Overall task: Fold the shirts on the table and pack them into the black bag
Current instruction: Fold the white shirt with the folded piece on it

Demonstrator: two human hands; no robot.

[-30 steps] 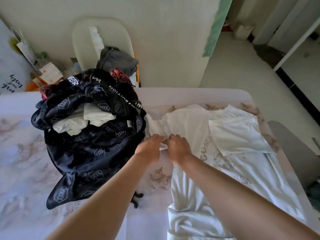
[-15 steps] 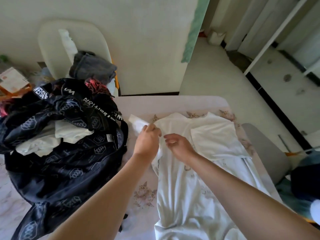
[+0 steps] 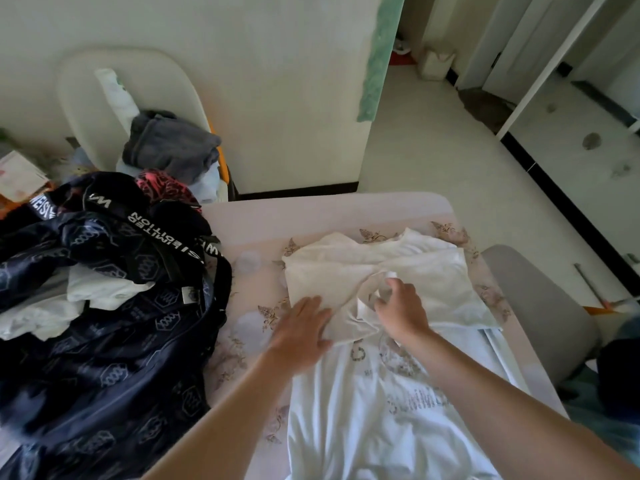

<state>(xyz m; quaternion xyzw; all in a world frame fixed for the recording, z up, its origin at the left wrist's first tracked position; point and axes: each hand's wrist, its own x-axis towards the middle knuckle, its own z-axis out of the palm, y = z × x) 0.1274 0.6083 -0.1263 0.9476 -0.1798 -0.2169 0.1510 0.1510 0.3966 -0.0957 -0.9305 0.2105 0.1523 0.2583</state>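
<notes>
1. We see a white shirt (image 3: 381, 403) with faded grey lettering.
2. We note the black bag (image 3: 114, 341), patterned in pale hexagon logos.
3. We spot brown floral motifs on the pinkish table (image 3: 311, 216).

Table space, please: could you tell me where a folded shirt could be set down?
Bare strip between the black bag and white shirt, and the table's far edge. The bag crowds the left; the shirt and both hands crowd the right.

Two bare forearms are showing from the lower edge, with no sleeves, watch, rings or bracelets visible on them. The left hand (image 3: 302, 336) and right hand (image 3: 401, 311) are wearing no gloves.
</notes>
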